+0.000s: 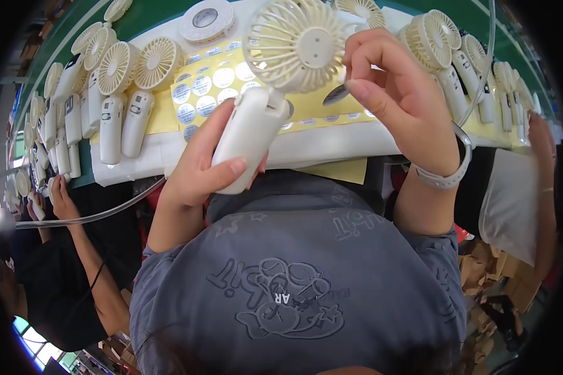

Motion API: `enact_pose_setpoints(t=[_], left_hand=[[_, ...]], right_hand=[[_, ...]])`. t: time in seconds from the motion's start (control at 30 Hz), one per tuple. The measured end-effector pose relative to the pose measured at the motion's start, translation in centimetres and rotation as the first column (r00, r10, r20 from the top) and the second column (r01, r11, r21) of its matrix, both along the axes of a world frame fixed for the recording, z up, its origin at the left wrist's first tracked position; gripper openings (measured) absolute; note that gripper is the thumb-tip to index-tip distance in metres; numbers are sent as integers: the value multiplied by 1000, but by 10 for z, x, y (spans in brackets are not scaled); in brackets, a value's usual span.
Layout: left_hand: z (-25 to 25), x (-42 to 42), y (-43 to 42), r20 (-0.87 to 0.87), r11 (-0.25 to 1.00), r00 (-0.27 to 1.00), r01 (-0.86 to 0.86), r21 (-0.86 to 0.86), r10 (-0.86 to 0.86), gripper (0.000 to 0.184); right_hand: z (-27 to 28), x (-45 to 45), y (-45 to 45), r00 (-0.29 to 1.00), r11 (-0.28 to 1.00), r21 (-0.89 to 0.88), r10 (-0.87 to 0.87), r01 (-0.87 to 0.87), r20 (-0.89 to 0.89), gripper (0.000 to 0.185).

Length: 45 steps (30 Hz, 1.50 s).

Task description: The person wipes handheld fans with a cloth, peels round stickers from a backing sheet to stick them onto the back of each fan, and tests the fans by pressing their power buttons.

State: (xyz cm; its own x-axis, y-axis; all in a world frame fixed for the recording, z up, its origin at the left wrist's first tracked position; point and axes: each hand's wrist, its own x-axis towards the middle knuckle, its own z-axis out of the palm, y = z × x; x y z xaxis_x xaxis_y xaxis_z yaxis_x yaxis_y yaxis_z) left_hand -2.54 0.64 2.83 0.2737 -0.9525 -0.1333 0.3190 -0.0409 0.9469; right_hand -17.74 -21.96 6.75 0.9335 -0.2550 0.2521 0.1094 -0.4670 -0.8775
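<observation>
My left hand (200, 156) is wrapped around the handle of a white handheld fan (247, 140). Its round cream-coloured cage tilts up and away from me, with the back hub facing me. Beside the cage, my right hand (410, 100) is closed in a pinch. At its thumb tip is a small round silver sticker (336, 95), seen nearly edge-on and dark. Beneath the fan lie yellow sheets (223, 77) of round silver stickers, partly hidden by the fan and my hands.
Many more fans (111, 119) lie at the left, and others (453, 87) at the right. A tape roll (205, 20) rests at the back. A clear tube (116, 212) crosses at the left. Co-workers' hands (62, 199) show at the left, and a co-worker's arm (542, 187) at the right.
</observation>
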Motion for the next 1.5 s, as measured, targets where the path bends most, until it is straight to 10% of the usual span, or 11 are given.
enact_pose_setpoints(t=[0.3,0.93,1.27,1.4,1.5], left_hand=[[-9,-4,4,-168,992,978,127,14,-123,73],[-7,-13,-2,-152,994,983,107,34,-101,73],[-2,-16,-1,-125,996,991,53,76,-43,76],[-4,-14,0,-134,996,990,53,74,-43,76],[-8,-6,2,-172,993,980,111,45,-102,77]], right_hand=[[5,-1,16,934,822,468,-358,324,-18,11],[-1,2,19,929,865,392,-364,312,65,11],[17,1,25,946,945,48,-324,322,31,14],[25,3,27,824,788,-256,-497,560,270,22],[17,-17,10,696,818,-83,-426,570,579,27]])
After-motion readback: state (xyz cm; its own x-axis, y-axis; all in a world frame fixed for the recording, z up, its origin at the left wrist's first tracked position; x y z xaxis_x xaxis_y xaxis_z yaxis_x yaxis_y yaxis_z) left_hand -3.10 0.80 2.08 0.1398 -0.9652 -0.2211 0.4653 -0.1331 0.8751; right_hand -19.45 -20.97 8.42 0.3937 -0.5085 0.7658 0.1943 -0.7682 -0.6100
